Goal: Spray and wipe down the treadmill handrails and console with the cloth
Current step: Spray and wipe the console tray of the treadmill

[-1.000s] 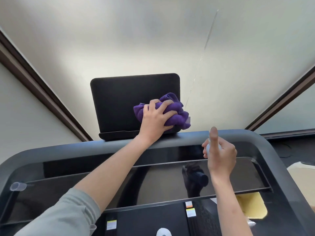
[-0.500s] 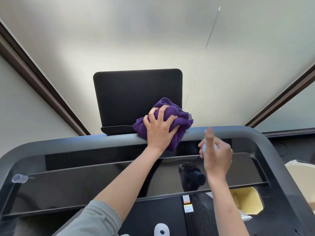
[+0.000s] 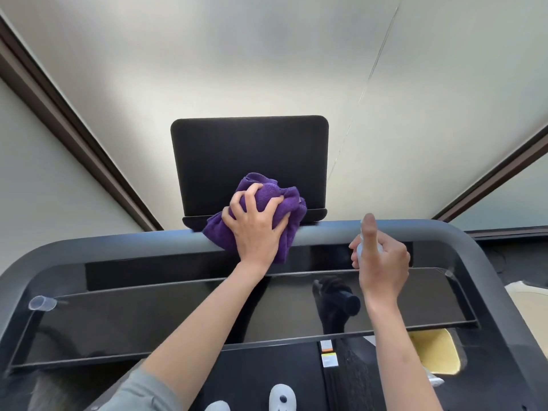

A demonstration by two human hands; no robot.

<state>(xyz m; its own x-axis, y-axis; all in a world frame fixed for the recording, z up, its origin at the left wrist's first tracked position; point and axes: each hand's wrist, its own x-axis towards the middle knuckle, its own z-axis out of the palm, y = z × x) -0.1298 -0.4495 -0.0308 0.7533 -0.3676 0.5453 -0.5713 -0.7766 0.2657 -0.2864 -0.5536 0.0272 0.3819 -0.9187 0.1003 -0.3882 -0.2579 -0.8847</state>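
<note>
At frame centre, the left hand (image 3: pixel 257 229) is gripping the purple cloth (image 3: pixel 268 200) on the front handrail (image 3: pixel 400 232), which is running left-right; the right hand (image 3: pixel 381 259) is clutching the spray bottle (image 3: pixel 362 250) just right.

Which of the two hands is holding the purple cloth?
The left hand grips the purple cloth against the front handrail; the right hand holds a small spray bottle instead.

We see open rail (image 3: pixel 124 247) left of the cloth (image 3: pixel 268 200); the upright screen (image 3: pixel 249 161) blocks passage behind.
</note>
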